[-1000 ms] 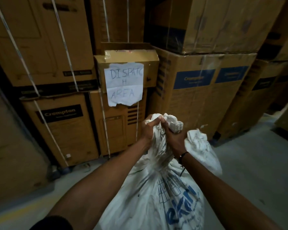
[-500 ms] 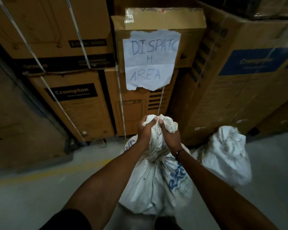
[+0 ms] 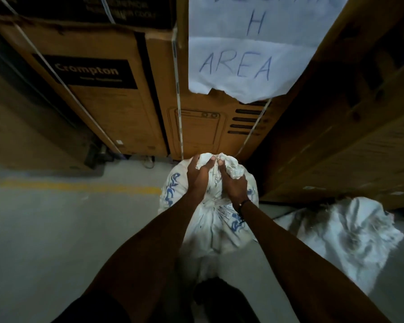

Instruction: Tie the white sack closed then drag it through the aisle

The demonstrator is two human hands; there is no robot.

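Note:
A white sack (image 3: 216, 227) with blue print stands upright on the grey floor right in front of me. Its mouth is gathered into a bunch at the top. My left hand (image 3: 199, 174) grips the left side of that bunch. My right hand (image 3: 231, 184), with a dark band at the wrist, clutches the right side of it, thumbs nearly touching. The sack's lower part is hidden behind my forearms and a dark shoe.
Tall cardboard boxes (image 3: 107, 96) stand close behind the sack, one bearing a paper sign (image 3: 240, 57) reading "AREA". A second white sack (image 3: 341, 238) lies at the right against more boxes (image 3: 350, 136). A yellow line (image 3: 75, 186) crosses the floor at left.
The view has tipped downward and closer to the boxes. Both hands keep hold of the bunched sack top, now lower and nearer the box wall; the second sack shows further right.

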